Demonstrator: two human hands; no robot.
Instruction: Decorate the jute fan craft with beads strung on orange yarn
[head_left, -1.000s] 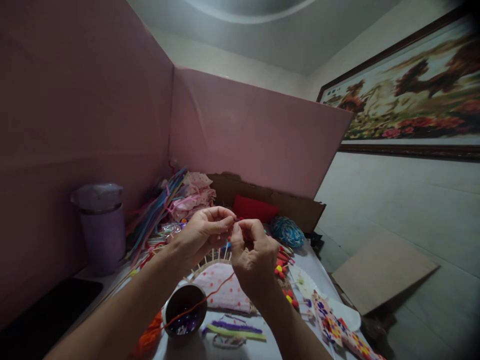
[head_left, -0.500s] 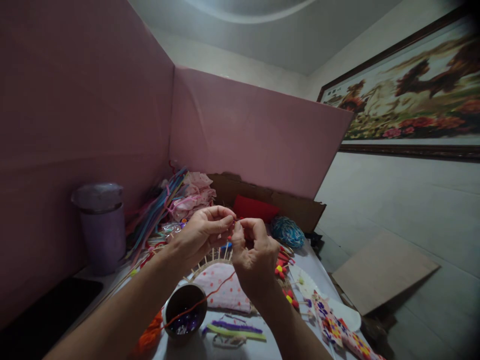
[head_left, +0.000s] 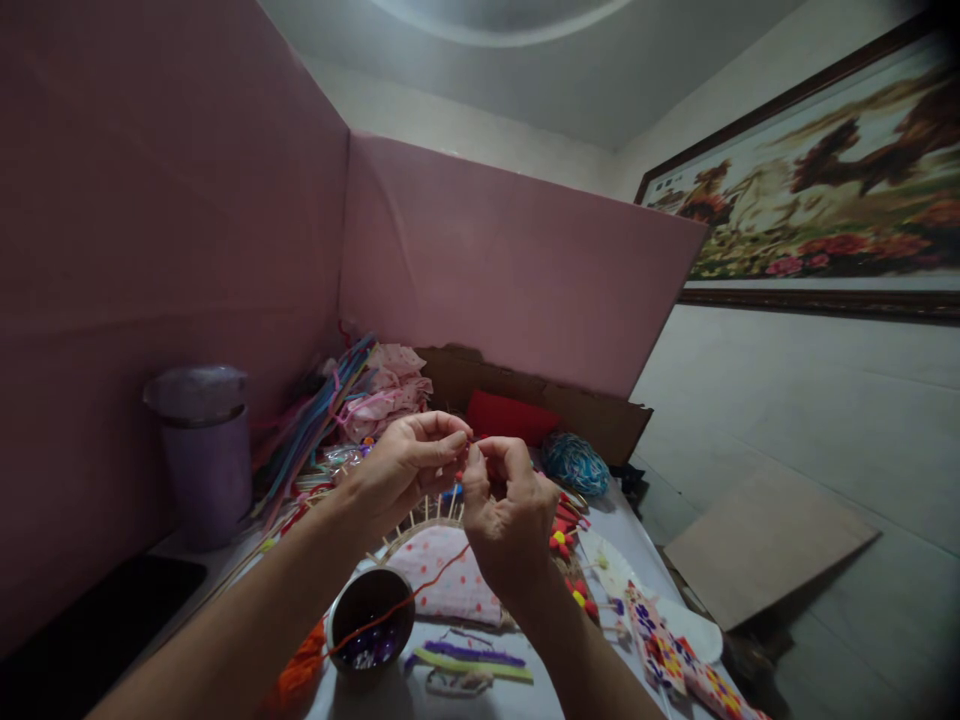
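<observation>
Both my hands are raised over the middle of the table, fingertips almost touching. My left hand (head_left: pixel 409 458) is closed in a pinch on something too small to make out. My right hand (head_left: pixel 511 515), also pinching, holds an orange strand of yarn (head_left: pixel 439 572). The strand slants down across the mouth of a dark cup (head_left: pixel 367 588) to a bundle of orange yarn (head_left: pixel 298 668). Inside the cup lie shiny purple pieces (head_left: pixel 379 640). Below my hands rests a half-round piece with white, red-dotted fabric (head_left: pixel 450 590) and thin sticks along its curved edge.
Purple and green strips (head_left: pixel 472 660) lie in front. Red felt flowers (head_left: pixel 561 542) and a flower-patterned piece (head_left: pixel 660 650) are at right. Behind sit a blue yarn ball (head_left: pixel 576 463) and red sheet (head_left: pixel 514 416); a purple tumbler (head_left: pixel 206 470) stands left, beside pink partitions (head_left: pixel 510 260).
</observation>
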